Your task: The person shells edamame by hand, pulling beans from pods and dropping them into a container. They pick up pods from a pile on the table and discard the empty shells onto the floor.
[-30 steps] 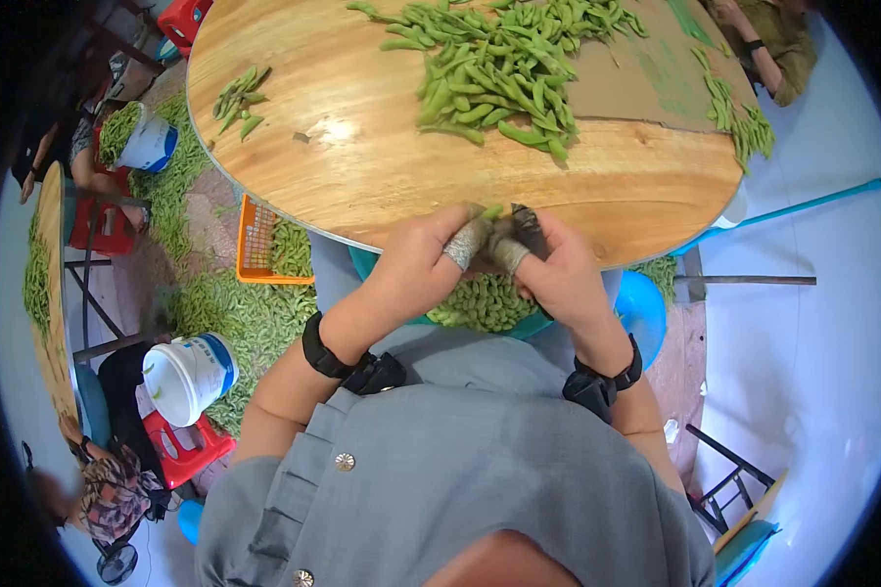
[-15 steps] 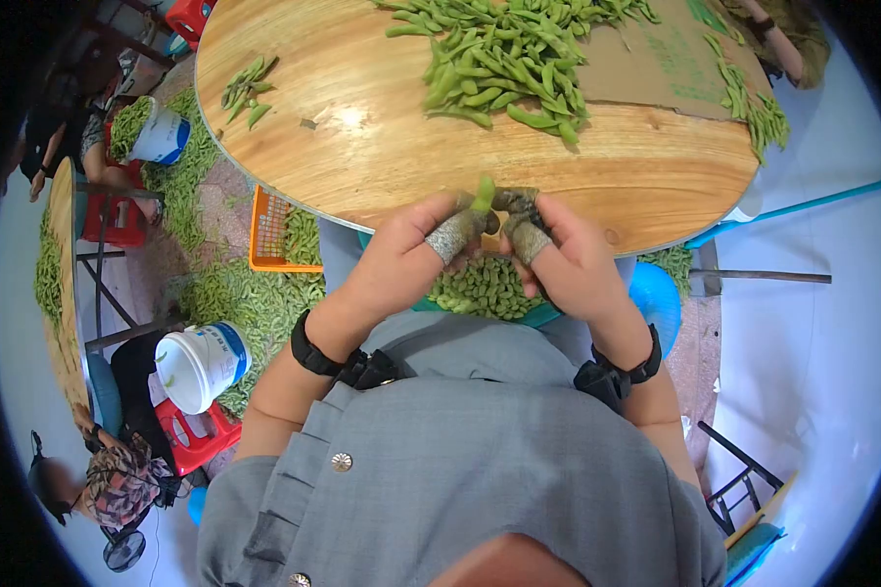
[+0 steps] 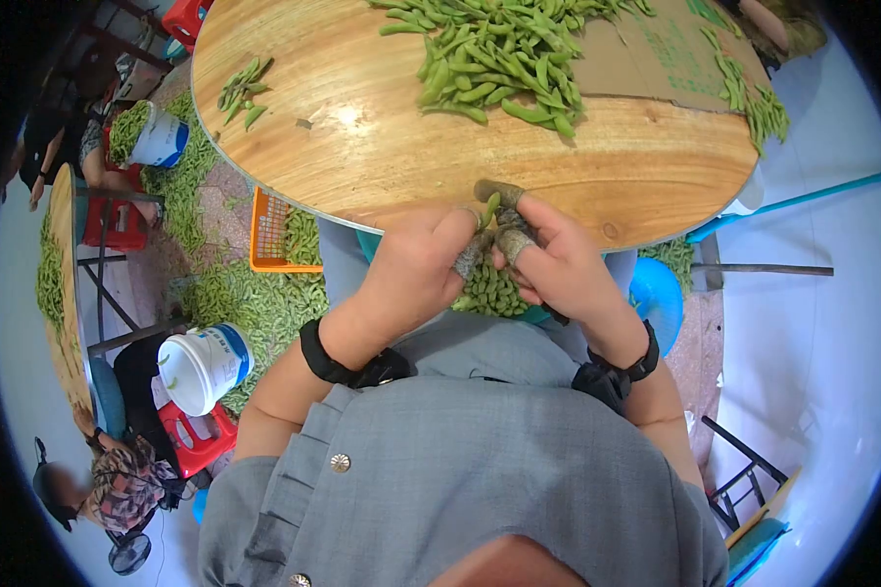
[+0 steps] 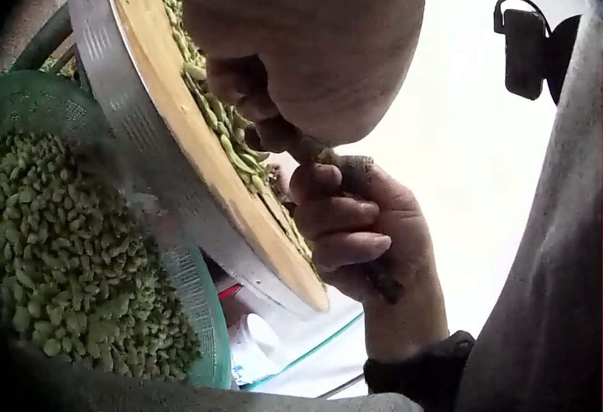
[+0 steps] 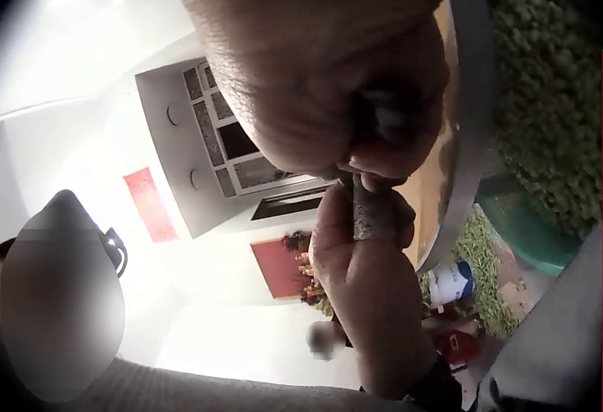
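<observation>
Over the near edge of the round wooden table (image 3: 362, 166), my left hand (image 3: 416, 259) pinches a green soybean pod (image 3: 492, 207). My right hand (image 3: 556, 256) meets it from the other side, thumb and fingers closing on the pod. Grey-brown wrappings cover the thumbs and some fingers of both hands. Below them sits a green basin (image 4: 215, 323) full of shelled soybeans (image 4: 85, 271). A large heap of pods (image 3: 504, 73) lies farther back on the table. In both wrist views the hands hide most of the pod.
Cardboard (image 3: 646, 64) lies under part of the heap. Left on the floor are an orange basket (image 3: 267, 230), a white bucket (image 3: 196, 372), a red stool (image 3: 198, 445) and scattered pods (image 3: 274, 293). A blue stool (image 3: 658, 303) stands right. Other people sit around the room.
The pod stood upright in the left hand half a second ago; now the left hand has turned inward and the right fingers have come over against the pod. The view shifted slightly.
</observation>
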`<move>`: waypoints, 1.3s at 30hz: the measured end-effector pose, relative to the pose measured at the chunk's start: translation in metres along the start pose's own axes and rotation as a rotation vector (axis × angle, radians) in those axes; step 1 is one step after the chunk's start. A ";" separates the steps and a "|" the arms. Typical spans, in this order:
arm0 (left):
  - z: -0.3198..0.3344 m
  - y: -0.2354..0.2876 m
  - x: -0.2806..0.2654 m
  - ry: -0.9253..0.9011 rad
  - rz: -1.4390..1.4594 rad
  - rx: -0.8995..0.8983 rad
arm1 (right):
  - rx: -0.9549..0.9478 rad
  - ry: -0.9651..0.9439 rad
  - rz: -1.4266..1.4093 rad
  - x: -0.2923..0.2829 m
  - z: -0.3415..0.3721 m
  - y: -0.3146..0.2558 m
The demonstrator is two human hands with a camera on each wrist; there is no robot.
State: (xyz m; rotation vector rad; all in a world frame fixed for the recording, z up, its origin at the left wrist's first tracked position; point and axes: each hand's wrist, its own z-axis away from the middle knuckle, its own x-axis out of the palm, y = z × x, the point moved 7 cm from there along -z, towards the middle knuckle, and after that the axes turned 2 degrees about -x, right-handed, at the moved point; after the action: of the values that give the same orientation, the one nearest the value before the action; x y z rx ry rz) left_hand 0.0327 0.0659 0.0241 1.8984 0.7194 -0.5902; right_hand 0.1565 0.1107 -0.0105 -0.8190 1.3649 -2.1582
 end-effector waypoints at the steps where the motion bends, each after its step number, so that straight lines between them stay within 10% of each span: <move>1: 0.000 -0.001 -0.001 -0.004 0.002 0.000 | 0.002 -0.004 -0.023 0.002 -0.002 0.003; 4: 0.000 -0.012 0.001 -0.145 0.154 -0.065 | 0.089 -0.061 -0.199 0.004 0.006 0.001; 6: 0.017 -0.033 0.025 -0.397 1.081 -0.666 | 0.173 -0.115 -0.352 0.005 0.012 0.001; 8: 0.019 -0.033 0.035 -0.452 1.357 -0.646 | 0.220 -0.275 -0.556 0.012 0.015 -0.001; 16: -0.014 0.015 0.001 -0.037 -0.450 0.230 | 0.079 0.028 -0.228 0.000 0.003 -0.001; 26: -0.024 0.020 0.015 0.024 -0.550 0.307 | -0.025 0.148 -0.012 -0.009 0.009 -0.010; 32: -0.018 0.006 0.013 -0.083 -0.075 0.087 | -0.004 0.051 -0.195 -0.009 0.013 -0.004; 37: 0.011 -0.025 0.038 -0.284 1.304 -0.905 | 0.111 -0.027 -0.380 -0.007 0.019 -0.001; 39: 0.011 -0.022 0.036 -0.388 1.486 -0.840 | 0.107 -0.081 -0.435 -0.009 0.021 0.002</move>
State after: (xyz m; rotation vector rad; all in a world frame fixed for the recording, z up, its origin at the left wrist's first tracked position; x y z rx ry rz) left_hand 0.0420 0.0714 -0.0187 1.0076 -0.6696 0.3004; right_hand 0.1774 0.1026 -0.0072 -1.2378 1.0946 -2.4602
